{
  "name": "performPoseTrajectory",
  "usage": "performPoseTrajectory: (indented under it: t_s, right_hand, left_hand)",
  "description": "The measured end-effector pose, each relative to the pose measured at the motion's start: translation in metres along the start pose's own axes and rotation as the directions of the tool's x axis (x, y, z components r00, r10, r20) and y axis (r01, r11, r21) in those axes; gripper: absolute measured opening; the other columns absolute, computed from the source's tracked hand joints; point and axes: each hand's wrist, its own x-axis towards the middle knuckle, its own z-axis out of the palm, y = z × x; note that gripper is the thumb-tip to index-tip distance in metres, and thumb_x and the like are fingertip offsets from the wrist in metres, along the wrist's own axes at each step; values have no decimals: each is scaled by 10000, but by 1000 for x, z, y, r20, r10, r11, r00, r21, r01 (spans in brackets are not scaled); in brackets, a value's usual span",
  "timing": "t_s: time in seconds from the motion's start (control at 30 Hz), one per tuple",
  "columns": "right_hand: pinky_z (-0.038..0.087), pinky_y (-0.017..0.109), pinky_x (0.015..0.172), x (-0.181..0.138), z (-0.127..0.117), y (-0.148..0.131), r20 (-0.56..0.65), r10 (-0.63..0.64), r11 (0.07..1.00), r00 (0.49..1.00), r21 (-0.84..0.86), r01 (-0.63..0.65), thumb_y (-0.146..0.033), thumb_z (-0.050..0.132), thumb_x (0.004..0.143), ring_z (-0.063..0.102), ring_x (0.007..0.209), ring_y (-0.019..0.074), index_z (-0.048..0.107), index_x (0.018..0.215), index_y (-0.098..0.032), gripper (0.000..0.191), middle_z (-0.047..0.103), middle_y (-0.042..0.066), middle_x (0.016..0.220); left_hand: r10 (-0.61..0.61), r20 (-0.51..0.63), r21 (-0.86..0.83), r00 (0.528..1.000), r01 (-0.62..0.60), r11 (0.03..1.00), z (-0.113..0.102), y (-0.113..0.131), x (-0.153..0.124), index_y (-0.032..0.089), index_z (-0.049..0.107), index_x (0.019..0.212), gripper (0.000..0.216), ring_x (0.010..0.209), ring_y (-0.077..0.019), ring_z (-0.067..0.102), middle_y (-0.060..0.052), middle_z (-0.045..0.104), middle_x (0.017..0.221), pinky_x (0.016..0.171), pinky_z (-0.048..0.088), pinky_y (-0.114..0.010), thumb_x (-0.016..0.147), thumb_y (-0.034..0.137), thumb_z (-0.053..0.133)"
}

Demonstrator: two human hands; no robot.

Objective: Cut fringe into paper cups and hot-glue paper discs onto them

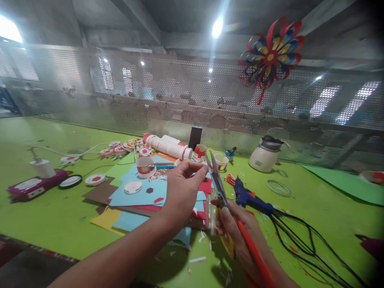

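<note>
My right hand (237,224) grips a pair of scissors (220,188) with red and yellow handles, their blades parted and pointing up and away. My left hand (184,186) is closed in a pinch beside the blade tips; a pale bit shows by the thumb, but what it holds is mostly hidden. Below that hand lie light blue paper sheets (123,196) with paper scraps and a white disc (133,187). A cut paper cup (145,166) stands left of the hand, near a blue pencil (163,166). Another cup (221,161) is behind the scissors.
A blue glue gun (252,200) with black cable lies right of the scissors. Farther back are a pale kettle-like jug (265,154), stacked paper cups (169,147) and red-and-white paper pieces (118,149). A purple power strip (36,186) sits left. A paper flower (271,57) hangs above.
</note>
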Motion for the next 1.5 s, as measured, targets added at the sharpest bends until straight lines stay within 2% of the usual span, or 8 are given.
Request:
performPoseTrajectory:
  t_s: [0.43,0.6,0.73,0.83,0.9,1.2,1.43,1.5]
  right_hand:
    - [374,218,443,1,5,0,-91,176,964,980,217,-153,-568,503,801,456,482,98,561,928,-158,433,498,-22,608]
    - [455,251,537,-1,-3,-9,-207,108,981,972,179,-71,-447,620,767,546,573,140,582,987,-171,355,561,-4,658]
    - [464,240,575,-2,-8,-10,-299,20,976,954,211,46,-359,637,775,557,631,137,590,1036,-205,307,588,-8,722]
    - [461,232,589,-2,-8,-6,-343,-45,971,938,207,122,-303,630,791,545,628,115,596,1026,-211,255,601,-10,762]
    - [461,234,585,-2,-7,-3,-360,-64,965,931,214,150,-268,629,796,546,635,114,592,1040,-217,252,598,-13,768]
    - [448,210,522,-4,-11,0,-346,-104,964,933,196,180,-208,599,821,525,577,91,595,1011,-239,192,568,-42,689]
    - [446,245,531,-3,-11,-3,-352,-84,976,932,161,149,-187,593,810,529,568,107,589,1011,-217,203,556,-37,669]
    - [448,257,538,-2,-10,-3,-355,-77,974,932,173,147,-190,590,808,530,572,111,587,1010,-208,203,557,-31,688]
  left_hand:
    - [-21,6,9,1000,21,1000,-2,-4,1,140,622,754,152,684,-105,552,-8,627,716,686,463,-261,720,282,665]
    - [-122,100,79,987,114,990,3,-5,-4,130,613,676,125,632,-88,536,5,611,651,647,434,-230,684,232,686]
    - [-233,243,90,941,218,972,8,-10,-12,127,603,657,135,615,-101,564,-7,630,641,627,445,-239,678,225,694]
    - [-241,395,-1,886,263,965,10,-13,-17,133,627,722,124,677,-126,607,-38,682,755,675,479,-271,688,231,693]
    - [-252,442,-37,861,298,954,11,-12,-18,133,642,764,136,701,-137,618,-54,696,823,691,491,-288,685,228,699]
    - [-368,451,13,813,406,914,7,-6,-13,124,662,655,93,654,-121,607,-25,678,674,674,479,-262,656,194,723]
    - [-490,445,106,749,500,860,4,-7,-14,172,715,764,141,603,-157,592,-61,688,698,532,469,-289,699,292,676]
    - [-496,440,113,749,501,858,5,-6,-14,181,720,771,128,605,-157,590,-64,689,691,538,473,-292,702,277,671]
